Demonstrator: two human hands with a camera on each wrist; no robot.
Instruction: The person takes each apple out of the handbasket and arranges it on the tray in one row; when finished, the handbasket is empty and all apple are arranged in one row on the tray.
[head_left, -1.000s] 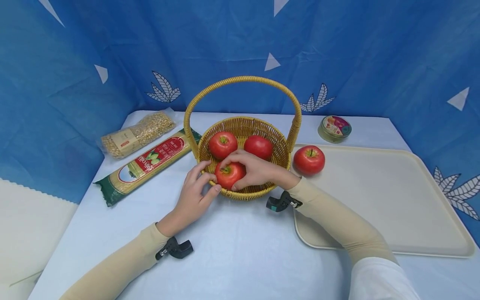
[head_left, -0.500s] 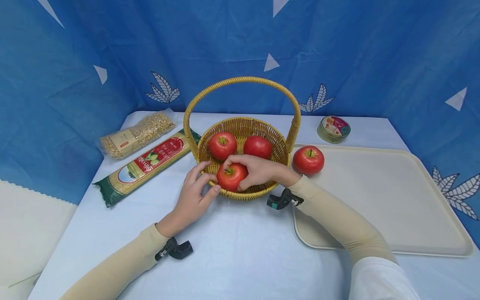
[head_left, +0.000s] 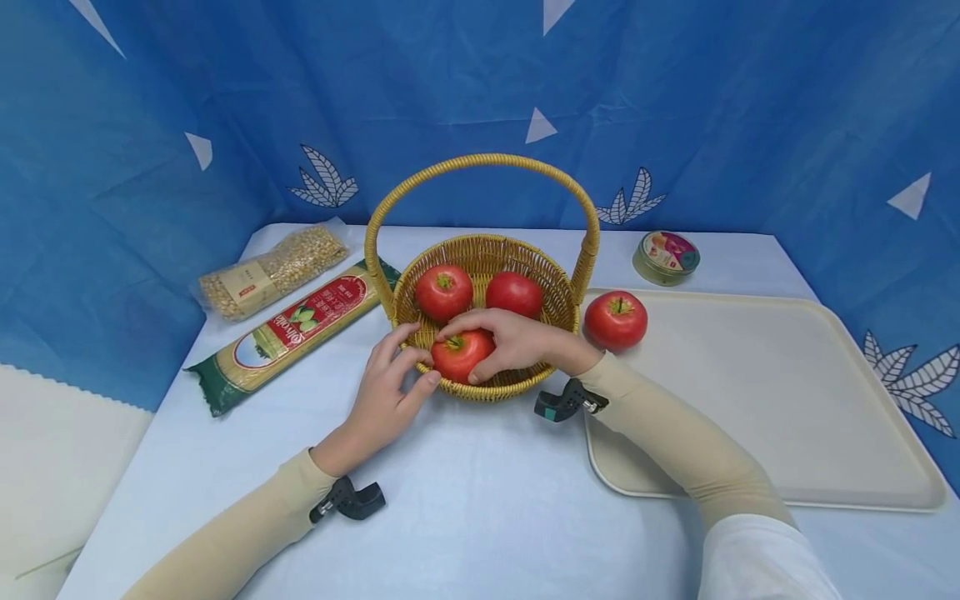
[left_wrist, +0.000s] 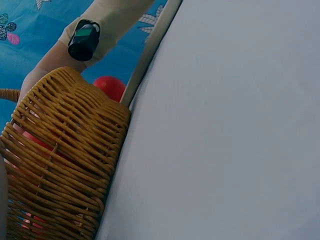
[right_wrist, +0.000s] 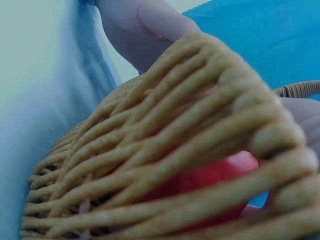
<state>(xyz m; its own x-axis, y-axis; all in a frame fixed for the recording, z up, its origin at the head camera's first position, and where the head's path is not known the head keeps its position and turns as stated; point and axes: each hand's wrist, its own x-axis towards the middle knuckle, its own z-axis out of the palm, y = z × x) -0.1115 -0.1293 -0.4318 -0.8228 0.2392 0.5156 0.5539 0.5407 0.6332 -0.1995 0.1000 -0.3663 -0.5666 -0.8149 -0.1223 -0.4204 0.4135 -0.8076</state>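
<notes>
In the head view, a wicker basket with a tall arched handle stands mid-table. My right hand reaches into it and grips a red apple at the near side, fingers over its top and thumb low on the near side. My left hand holds the basket's near-left rim, fingertips over the edge and thumb outside. Two more apples sit behind: one at left, another at right. Woven basket wall fills the left of the left wrist view and hides most of the fruit.
Right of the basket, another apple rests at the corner of a beige tray. A round tin stands behind the tray. At left lie a spaghetti pack and a bag of corn kernels.
The right hand and the near apple have shifted slightly toward the basket's front rim. The left hand keeps its place on the rim, and the basket has barely moved.
</notes>
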